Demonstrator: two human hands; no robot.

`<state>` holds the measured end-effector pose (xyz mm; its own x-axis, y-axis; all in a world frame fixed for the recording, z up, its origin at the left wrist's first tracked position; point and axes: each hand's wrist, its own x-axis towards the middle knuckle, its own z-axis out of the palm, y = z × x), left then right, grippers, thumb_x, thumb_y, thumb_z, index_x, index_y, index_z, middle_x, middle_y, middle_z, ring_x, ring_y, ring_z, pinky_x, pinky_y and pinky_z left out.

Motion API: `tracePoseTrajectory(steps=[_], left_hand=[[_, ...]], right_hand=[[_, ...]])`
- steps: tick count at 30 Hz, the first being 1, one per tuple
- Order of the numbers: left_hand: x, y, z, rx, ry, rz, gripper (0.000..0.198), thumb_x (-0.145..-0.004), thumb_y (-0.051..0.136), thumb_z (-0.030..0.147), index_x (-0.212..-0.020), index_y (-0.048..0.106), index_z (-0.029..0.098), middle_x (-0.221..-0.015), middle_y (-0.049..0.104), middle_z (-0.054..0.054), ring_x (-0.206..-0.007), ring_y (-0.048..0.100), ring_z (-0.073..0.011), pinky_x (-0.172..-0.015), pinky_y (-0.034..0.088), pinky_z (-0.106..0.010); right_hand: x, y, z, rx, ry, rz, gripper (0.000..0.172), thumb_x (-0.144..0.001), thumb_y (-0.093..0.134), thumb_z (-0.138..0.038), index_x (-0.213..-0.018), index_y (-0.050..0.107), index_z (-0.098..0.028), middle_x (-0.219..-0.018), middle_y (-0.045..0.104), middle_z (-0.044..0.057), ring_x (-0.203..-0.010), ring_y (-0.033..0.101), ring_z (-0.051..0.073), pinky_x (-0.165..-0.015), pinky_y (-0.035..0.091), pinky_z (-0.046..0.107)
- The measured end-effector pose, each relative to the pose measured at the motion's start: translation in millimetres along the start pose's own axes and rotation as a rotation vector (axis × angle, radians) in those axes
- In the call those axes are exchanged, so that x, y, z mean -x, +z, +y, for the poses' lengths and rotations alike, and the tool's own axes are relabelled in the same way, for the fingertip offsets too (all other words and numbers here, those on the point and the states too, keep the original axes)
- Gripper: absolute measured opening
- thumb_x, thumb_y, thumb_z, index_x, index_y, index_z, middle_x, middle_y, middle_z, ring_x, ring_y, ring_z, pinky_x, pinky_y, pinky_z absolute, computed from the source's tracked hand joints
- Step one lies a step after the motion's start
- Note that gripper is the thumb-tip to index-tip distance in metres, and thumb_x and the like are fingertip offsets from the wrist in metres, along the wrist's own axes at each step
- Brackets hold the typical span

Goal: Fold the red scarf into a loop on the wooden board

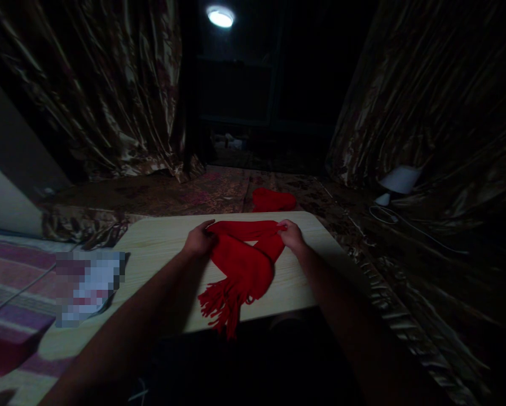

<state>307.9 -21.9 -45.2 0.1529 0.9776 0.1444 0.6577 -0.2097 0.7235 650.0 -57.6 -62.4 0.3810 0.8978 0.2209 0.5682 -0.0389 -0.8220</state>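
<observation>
Both forearms come in from the bottom edge, bare, and converge on the table [159, 245]. We have the left hand [199, 241] on the left end of the red scarf [242, 259]'s folded top band. Its fingers are curled down and clamped on the cloth, with the thumb lying along the fold. We have the right hand [292, 235] on the right end of the same band, fingers pinched together on the fabric.

Scarf position: flat on the light wood top, centre, nearer the far edge. The band runs straight between the hands. Below it, two lengths slant inward in a V toward us and overlap. The fringe [219, 307] at the bottom spills over the near edge of the table.

A second red cloth [273, 199] lies just past the far edge on a dark patterned covering, apart from the scarf. We can't tell what it is.

On the left part of the table there's a blurred-out patch [87, 285], contents unreadable. A striped cloth [11, 287] lies beside it.

To the right, well apart from the hands, are a white object [399, 180] and a white cable [388, 217]. Both are too dim to identify.

Shiny patterned curtains [109, 84] hang on both sides. A round ceiling light [220, 17] is at top centre. The rest of the room is dark.
</observation>
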Motion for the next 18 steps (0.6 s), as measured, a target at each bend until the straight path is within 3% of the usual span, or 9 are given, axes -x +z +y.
tracePoseTrajectory(steps=[4,10,13,15,18], left_hand=[[3,0.1,2,-0.016,-0.004,0.164,0.051,-0.081,0.062,0.028,-0.132,0.06,0.019,-0.11,0.073,-0.009,-0.091,0.071,-0.0197,-0.079,0.053,-0.025],[2,-7.4,6,-0.231,-0.274,0.036,0.069,-0.075,0.072,0.052,-0.128,0.055,0.01,-0.113,0.071,-0.02,-0.101,0.069,-0.0303,-0.076,0.051,-0.031],[0,-8.1,4,-0.191,-0.229,-0.031,0.045,-0.076,0.07,0.045,-0.109,0.063,0.015,-0.103,0.074,-0.015,-0.092,0.071,-0.0253,-0.07,0.05,-0.027],[1,-7.4,1,-0.119,-0.207,-0.005,0.034,-0.082,0.064,0.038,-0.109,0.062,0.017,-0.097,0.075,-0.011,-0.083,0.071,-0.0207,-0.068,0.049,-0.025],[5,-8.2,1,-0.173,-0.241,0.041,0.046,-0.083,0.061,0.039,-0.122,0.057,0.015,-0.098,0.075,-0.015,-0.083,0.072,-0.0235,-0.069,0.051,-0.028]], right_hand=[[-4,-2,1,0.005,0.05,0.088,0.038,-0.068,0.049,-0.011,-0.1,0.067,-0.02,-0.097,0.074,0.004,-0.085,0.068,0.018,-0.074,0.053,0.027],[-3,-7,-4,0.226,-0.073,-0.013,0.035,-0.064,0.055,-0.006,-0.092,0.068,-0.022,-0.094,0.073,0.003,-0.088,0.066,0.018,-0.085,0.051,0.028],[-2,-5,-10,0.305,-0.171,0.018,0.035,-0.064,0.053,-0.004,-0.091,0.067,-0.02,-0.1,0.071,0.004,-0.094,0.065,0.018,-0.09,0.049,0.028],[0,-4,-11,0.337,-0.175,0.07,0.034,-0.065,0.049,-0.002,-0.088,0.067,-0.02,-0.099,0.07,0.004,-0.094,0.064,0.018,-0.089,0.049,0.028],[2,-5,-10,0.364,-0.124,0.094,0.033,-0.067,0.048,-0.002,-0.089,0.066,-0.02,-0.092,0.069,0.003,-0.085,0.064,0.017,-0.084,0.05,0.027]])
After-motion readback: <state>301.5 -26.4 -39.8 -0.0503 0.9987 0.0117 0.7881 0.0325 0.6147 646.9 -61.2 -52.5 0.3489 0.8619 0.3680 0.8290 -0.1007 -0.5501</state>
